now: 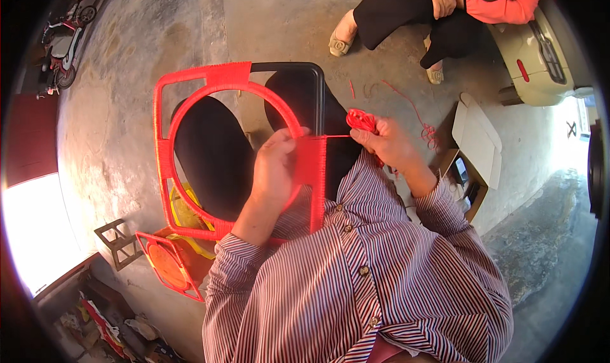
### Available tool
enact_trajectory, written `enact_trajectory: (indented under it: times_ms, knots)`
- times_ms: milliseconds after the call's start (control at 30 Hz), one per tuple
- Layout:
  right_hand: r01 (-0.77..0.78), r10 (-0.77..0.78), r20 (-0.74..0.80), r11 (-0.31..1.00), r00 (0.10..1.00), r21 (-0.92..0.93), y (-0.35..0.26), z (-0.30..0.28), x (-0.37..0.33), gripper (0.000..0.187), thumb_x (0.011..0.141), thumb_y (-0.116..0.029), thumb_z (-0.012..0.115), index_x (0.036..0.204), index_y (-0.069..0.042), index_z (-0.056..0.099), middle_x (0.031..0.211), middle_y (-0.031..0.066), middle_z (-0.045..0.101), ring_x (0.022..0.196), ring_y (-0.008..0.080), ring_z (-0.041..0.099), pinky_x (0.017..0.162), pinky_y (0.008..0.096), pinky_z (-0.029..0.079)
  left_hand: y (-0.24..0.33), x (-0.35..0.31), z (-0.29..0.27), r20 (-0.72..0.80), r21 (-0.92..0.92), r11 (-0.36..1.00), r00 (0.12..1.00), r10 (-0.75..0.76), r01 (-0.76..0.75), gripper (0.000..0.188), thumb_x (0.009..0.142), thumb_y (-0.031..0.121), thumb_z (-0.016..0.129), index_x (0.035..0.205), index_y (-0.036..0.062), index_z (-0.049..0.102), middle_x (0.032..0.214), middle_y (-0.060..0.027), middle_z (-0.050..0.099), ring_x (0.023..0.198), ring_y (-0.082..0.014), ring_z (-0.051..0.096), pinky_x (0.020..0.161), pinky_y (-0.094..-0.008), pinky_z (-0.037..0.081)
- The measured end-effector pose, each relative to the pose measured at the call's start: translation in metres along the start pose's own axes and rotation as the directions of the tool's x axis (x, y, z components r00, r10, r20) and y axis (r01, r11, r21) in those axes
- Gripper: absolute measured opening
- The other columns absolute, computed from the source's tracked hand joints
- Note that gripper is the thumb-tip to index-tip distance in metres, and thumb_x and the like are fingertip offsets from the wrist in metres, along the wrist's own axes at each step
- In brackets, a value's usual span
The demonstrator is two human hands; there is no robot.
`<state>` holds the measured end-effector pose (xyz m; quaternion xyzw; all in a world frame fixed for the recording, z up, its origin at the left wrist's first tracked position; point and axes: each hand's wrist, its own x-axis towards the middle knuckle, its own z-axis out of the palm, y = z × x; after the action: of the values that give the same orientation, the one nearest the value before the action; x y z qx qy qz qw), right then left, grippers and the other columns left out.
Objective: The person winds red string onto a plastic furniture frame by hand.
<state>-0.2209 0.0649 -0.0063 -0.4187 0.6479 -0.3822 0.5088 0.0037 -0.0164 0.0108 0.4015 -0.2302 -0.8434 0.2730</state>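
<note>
Fingers of the right hand (384, 141) close on a bundle of red cord (361, 120), its strand (338, 136) taut to a square frame (229, 75); the left hand's (274, 169) fingers curl, gripping its ring (280, 102). The frame (one corner (318, 73) bare black) is over the knees (213, 160).

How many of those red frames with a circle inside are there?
2. The larger-looking frame is gripped by the left hand; the smaller-looking frame is at lower left. Others could be hidden.

The frame's bare tube (319, 99) looks smooth, its cord wrapping (229, 76) ridged
</note>
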Motion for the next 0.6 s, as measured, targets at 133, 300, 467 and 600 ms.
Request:
enact_trajectory:
  times_ms: [133,300,467,600]
  knots:
    - [-0.058,0.049,0.039,0.963,0.998,0.263,0.013,0.003,-0.008,0.023,0.091,-0.027,0.065,0.095,-0.005,0.063,0.066,-0.0086,0.047,0.057,0.0014,0.039,0.051,0.0214,0.033,0.0,0.004,-0.004,0.037,-0.037,0.999,0.999,-0.01,0.012,0.029,0.084,0.01,0.042,0.106,-0.0022,0.056,0.096,-0.0107,0.063,0.084,-0.0192,0.063,0.077,-0.0322,0.053]
    - [0.05,-0.05,0.013,0.999,0.999,0.002,0.022,0.008,-0.018,0.029,0.09,-0.028,0.066,0.106,-0.004,0.064,0.069,-0.0096,0.047,0.059,0.001,0.037,0.052,0.0205,0.032,-0.002,0.008,-0.01,0.056,-0.006,1.0,0.998,-0.018,0.018,0.027,0.079,0.01,0.044,0.101,-0.0002,0.056,0.092,-0.0101,0.061,0.083,-0.02,0.062,0.078,-0.0339,0.053]
    - [-0.094,0.094,0.006,0.991,0.996,0.095,0.033,0.007,-0.016,0.027,0.09,-0.026,0.066,0.103,-0.003,0.063,0.068,-0.0088,0.047,0.062,0.0023,0.041,0.056,0.0215,0.035,-0.006,0.003,-0.008,0.056,-0.123,0.989,0.996,-0.075,0.081,0.027,0.078,0.01,0.045,0.101,0.0009,0.057,0.093,-0.01,0.061,0.083,-0.0208,0.062,0.079,-0.0349,0.052]
    - [0.136,-0.193,-0.357,0.975,0.914,-0.177,0.051,-0.011,0.023,0.025,0.085,-0.018,0.066,0.105,-0.002,0.061,0.078,0.0019,0.058,0.07,0.0111,0.053,0.064,0.0274,0.043,-0.005,0.009,-0.006,0.078,-0.153,0.986,0.996,-0.052,0.064,0.025,0.083,0.013,0.046,0.102,0.0013,0.058,0.094,-0.0097,0.061,0.084,-0.0205,0.062,0.079,-0.0342,0.052]
